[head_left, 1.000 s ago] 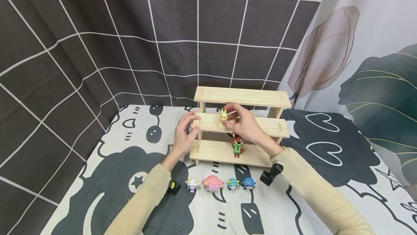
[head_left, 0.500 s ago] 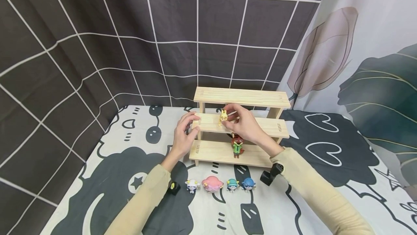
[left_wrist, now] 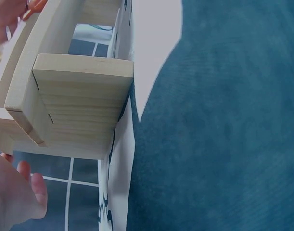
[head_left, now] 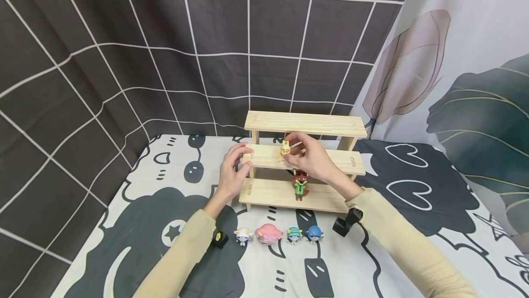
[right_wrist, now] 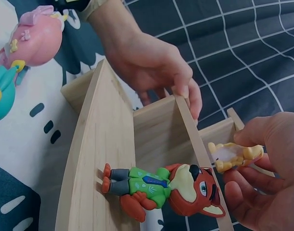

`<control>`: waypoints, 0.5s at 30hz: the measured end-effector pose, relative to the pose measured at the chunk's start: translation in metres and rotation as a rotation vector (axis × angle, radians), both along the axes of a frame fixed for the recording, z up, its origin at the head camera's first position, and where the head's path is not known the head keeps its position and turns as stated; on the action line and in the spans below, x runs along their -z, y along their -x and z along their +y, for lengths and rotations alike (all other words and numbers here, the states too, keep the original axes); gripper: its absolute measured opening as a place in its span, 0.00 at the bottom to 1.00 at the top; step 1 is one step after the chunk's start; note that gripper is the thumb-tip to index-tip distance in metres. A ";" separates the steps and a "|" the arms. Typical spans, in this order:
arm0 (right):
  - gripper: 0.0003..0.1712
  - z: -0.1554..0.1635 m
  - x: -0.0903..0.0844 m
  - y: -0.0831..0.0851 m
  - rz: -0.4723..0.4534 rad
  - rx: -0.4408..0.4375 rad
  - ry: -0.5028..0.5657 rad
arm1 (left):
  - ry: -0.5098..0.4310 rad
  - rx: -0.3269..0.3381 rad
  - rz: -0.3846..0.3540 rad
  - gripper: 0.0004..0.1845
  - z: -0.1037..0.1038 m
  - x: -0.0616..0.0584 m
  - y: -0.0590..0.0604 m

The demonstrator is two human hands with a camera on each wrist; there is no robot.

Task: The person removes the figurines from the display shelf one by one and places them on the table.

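A yellow rabbit figurine (head_left: 284, 149) is at the middle board of a three-tier wooden shelf (head_left: 268, 156). My right hand (head_left: 312, 156) pinches it between thumb and fingers; the right wrist view shows the figurine's pale underside or back (right_wrist: 233, 156) close to the board. My left hand (head_left: 232, 169) grips the left end of that same middle board, thumb in front and fingers behind. On the lowest board a red fox figurine (head_left: 300, 185) in a green shirt stands upright, just below my right hand.
In front of the shelf, a row of small figurines stands on the patterned cloth: a white one (head_left: 242, 236), a pink one (head_left: 268, 233), a teal one (head_left: 294, 235) and a blue one (head_left: 314, 233). A dark grid curtain (head_left: 219, 77) hangs behind the shelf.
The yellow rabbit figurine has shifted very slightly to the right along the middle board, with my right hand still pinching it. My left hand keeps its grip on the shelf.
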State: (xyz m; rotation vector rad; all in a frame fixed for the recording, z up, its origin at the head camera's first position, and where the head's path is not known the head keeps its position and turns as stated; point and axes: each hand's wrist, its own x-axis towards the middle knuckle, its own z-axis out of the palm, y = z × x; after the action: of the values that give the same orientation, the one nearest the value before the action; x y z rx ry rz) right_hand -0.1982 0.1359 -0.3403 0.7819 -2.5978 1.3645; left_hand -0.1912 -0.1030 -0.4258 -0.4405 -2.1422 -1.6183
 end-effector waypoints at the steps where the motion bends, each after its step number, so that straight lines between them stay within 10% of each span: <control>1: 0.23 0.000 0.000 0.000 0.003 0.001 -0.001 | 0.000 0.000 0.002 0.17 0.000 0.000 0.000; 15: 0.23 0.008 -0.001 -0.006 0.024 -0.016 -0.016 | -0.010 0.005 0.012 0.16 0.001 -0.001 -0.001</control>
State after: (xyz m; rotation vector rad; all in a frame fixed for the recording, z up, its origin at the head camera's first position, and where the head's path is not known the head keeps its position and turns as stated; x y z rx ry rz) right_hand -0.1923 0.1436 -0.3394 0.8180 -2.5927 1.3319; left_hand -0.1902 -0.1025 -0.4252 -0.4515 -2.1243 -1.6245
